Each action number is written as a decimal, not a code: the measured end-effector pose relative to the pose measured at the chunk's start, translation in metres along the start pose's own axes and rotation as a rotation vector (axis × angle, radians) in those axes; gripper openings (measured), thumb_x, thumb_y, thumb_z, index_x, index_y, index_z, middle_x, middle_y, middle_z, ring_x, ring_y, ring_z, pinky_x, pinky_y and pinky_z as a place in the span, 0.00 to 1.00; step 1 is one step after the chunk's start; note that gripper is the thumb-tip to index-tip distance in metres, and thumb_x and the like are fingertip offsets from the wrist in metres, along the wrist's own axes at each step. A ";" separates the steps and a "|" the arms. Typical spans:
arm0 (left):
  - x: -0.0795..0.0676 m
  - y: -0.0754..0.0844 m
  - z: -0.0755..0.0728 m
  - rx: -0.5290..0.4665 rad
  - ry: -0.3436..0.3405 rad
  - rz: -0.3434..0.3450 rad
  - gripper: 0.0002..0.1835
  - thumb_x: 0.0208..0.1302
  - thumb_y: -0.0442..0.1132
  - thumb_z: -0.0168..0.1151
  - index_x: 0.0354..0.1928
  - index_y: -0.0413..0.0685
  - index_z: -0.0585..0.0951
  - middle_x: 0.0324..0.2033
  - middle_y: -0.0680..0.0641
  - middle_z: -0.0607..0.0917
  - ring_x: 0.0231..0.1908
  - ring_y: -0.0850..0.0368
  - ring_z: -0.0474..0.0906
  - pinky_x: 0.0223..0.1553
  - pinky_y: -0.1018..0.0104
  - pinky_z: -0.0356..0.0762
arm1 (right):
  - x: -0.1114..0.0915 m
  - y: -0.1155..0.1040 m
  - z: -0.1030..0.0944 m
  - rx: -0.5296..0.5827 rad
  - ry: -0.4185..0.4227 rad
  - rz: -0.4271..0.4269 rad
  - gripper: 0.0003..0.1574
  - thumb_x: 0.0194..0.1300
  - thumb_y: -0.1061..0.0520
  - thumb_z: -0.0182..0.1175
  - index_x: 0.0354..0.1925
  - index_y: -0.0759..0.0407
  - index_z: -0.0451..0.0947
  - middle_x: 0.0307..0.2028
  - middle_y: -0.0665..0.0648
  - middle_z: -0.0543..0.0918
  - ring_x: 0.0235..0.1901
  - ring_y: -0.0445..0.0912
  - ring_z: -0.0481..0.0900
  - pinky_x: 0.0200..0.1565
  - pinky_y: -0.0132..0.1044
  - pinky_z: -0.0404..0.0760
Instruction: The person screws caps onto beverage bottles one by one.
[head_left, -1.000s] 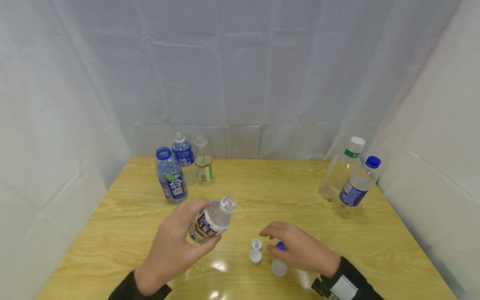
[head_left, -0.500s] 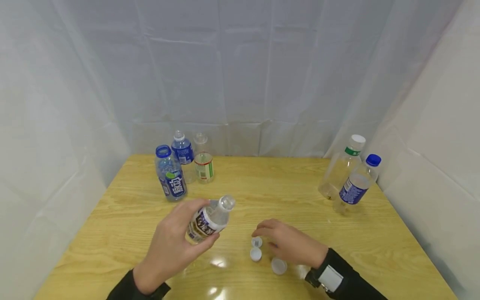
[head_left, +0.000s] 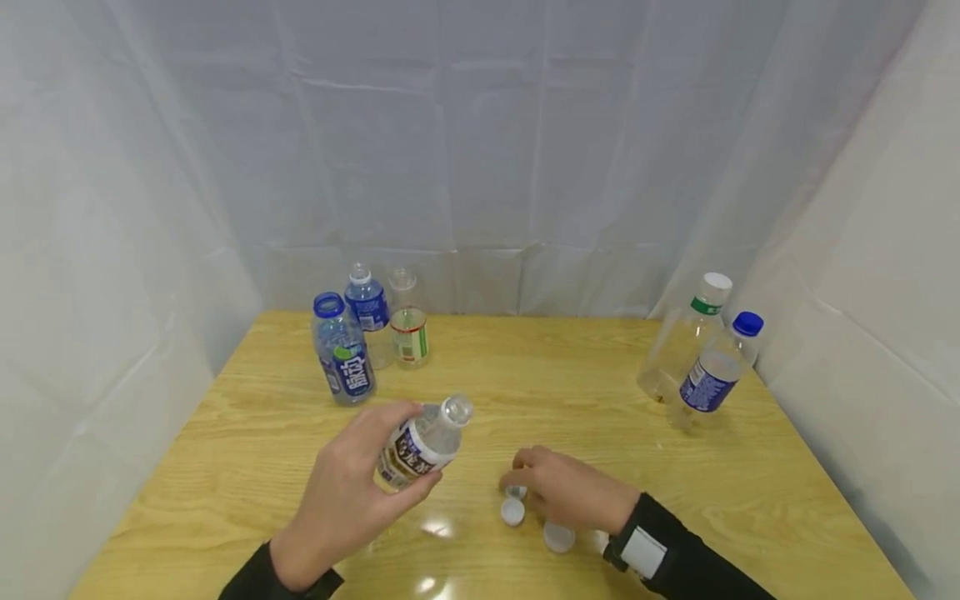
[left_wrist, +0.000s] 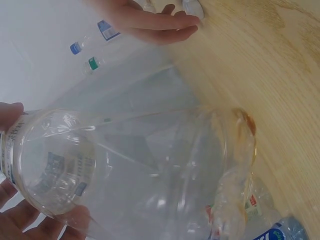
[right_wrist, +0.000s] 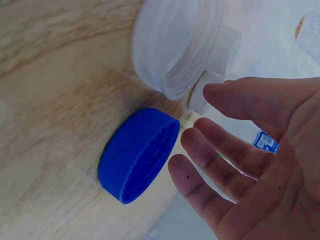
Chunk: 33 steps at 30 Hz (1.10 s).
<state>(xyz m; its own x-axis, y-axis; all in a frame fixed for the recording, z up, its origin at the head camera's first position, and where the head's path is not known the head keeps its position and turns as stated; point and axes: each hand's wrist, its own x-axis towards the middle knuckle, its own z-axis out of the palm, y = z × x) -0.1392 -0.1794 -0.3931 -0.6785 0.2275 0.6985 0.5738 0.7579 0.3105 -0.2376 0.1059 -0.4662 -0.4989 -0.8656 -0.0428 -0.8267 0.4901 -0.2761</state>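
My left hand (head_left: 341,492) grips a small clear bottle (head_left: 420,450) round its dark label, tilted, its uncapped mouth toward the upper right. The left wrist view shows its clear wall (left_wrist: 155,170) large. Fingertips of my right hand (head_left: 573,492) are low at the farther of two small white caps (head_left: 517,492), partly covering it. In the right wrist view the thumb tip overlaps that cap (right_wrist: 199,95); whether the fingers pinch it I cannot tell. Nearby lie the other white cap (head_left: 513,512), a wide clear cap (head_left: 558,537) and a blue cap (right_wrist: 137,155), hidden under the hand in the head view.
At the back left stand three uncapped bottles: a blue-rimmed one (head_left: 345,354), one with a blue label (head_left: 367,312) and one with a green-and-white label (head_left: 409,333). Two capped bottles, white-topped (head_left: 686,342) and blue-topped (head_left: 708,379), stand at the right. White sheeting (head_left: 480,167) encloses the table.
My right hand has moved left and down from above the blue cap to the farther white cap, its fingers drawing in around it. The left hand holds the bottle nearly still.
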 end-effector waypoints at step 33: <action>-0.007 0.006 0.005 -0.012 -0.060 -0.050 0.41 0.47 0.46 0.81 0.65 0.56 0.74 0.54 0.55 0.83 0.48 0.61 0.80 0.41 0.61 0.85 | -0.006 -0.005 -0.018 0.110 0.081 0.006 0.16 0.65 0.61 0.66 0.52 0.57 0.82 0.45 0.49 0.81 0.44 0.37 0.78 0.46 0.28 0.82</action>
<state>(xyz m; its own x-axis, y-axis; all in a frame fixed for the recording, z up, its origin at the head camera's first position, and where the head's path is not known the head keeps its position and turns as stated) -0.1328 -0.1737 -0.3994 -0.7322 0.2260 0.6426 0.5440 0.7616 0.3521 -0.2349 0.1104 -0.4470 -0.5271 -0.8492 0.0314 -0.7921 0.4775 -0.3803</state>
